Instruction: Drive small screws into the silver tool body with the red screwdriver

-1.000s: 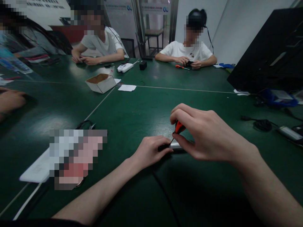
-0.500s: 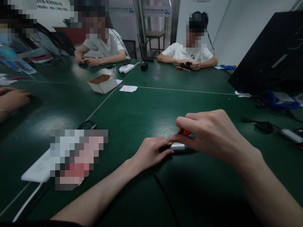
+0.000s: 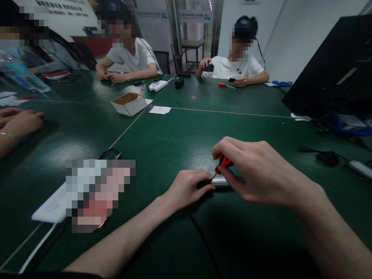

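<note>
The right hand pinches the orange-and-black screwdriver between thumb and fingers, and the left hand clasps the black end of a silver-and-black cylinder between thumb and fingers. The cylinder is low on the green table, in front of the wearer. The left fingers partly hide its black end, and the right hand covers its far right part.

Around them, a black cable runs over the table below the cylinder towards the wearer. To the left are a white power strip and a blurred-out pink item. Farther off are an open box, a slip of paper and a second screwdriver near a person across the table. A coiled cable and a large black panel stand to the right.

The cylinder's long axis lies nearly level across the view, black end left, silver barrel right. The screwdriver in hand leans, its shaft slanting down and left to the cylinder by the left fingertips; whether its tip touches cannot be told.
</note>
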The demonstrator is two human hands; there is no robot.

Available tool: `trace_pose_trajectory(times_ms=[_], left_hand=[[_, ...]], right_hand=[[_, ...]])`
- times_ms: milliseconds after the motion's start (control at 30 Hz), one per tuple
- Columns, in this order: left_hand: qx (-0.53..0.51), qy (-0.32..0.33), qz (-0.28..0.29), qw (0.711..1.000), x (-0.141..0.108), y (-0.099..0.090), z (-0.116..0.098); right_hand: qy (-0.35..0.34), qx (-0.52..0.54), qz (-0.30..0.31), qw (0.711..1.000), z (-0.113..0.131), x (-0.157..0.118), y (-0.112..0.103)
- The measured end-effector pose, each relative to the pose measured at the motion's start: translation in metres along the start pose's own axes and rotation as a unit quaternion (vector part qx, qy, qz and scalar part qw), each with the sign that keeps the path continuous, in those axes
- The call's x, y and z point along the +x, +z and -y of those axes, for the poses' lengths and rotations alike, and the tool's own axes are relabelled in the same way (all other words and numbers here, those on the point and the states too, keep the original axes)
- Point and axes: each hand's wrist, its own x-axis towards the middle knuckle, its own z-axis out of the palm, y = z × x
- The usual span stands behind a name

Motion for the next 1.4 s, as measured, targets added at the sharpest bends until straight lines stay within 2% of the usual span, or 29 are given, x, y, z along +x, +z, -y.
trace_pose_trajectory(times_ms=[400, 700, 1233, 1400], left_hand=[[0.016, 0.007, -0.024, 1.0, -0.0017, 0.0009, -0.0007], [-0.025, -0.006, 0.002, 1.0, -0.0002, -0.0012, -0.0016], [0.001, 0.016, -0.022, 1.0, -0.0003, 0.0009, 0.0006], [-0.024, 0.01, -0.011, 1.0, 0.0003, -0.0004, -0.001]], right_hand=[[0.013, -0.096, -0.019, 0.995, -0.0016, 0.0007, 0.0013], [0.014, -0.004, 0.008, 1.0, -0.0013, 0.0002, -0.0015], [0.013, -0.077, -0.019, 0.997, -0.0032, 0.0021, 0.0017], [0.003, 0.007, 0.003, 1.0, -0.0028, 0.0003, -0.0008]])
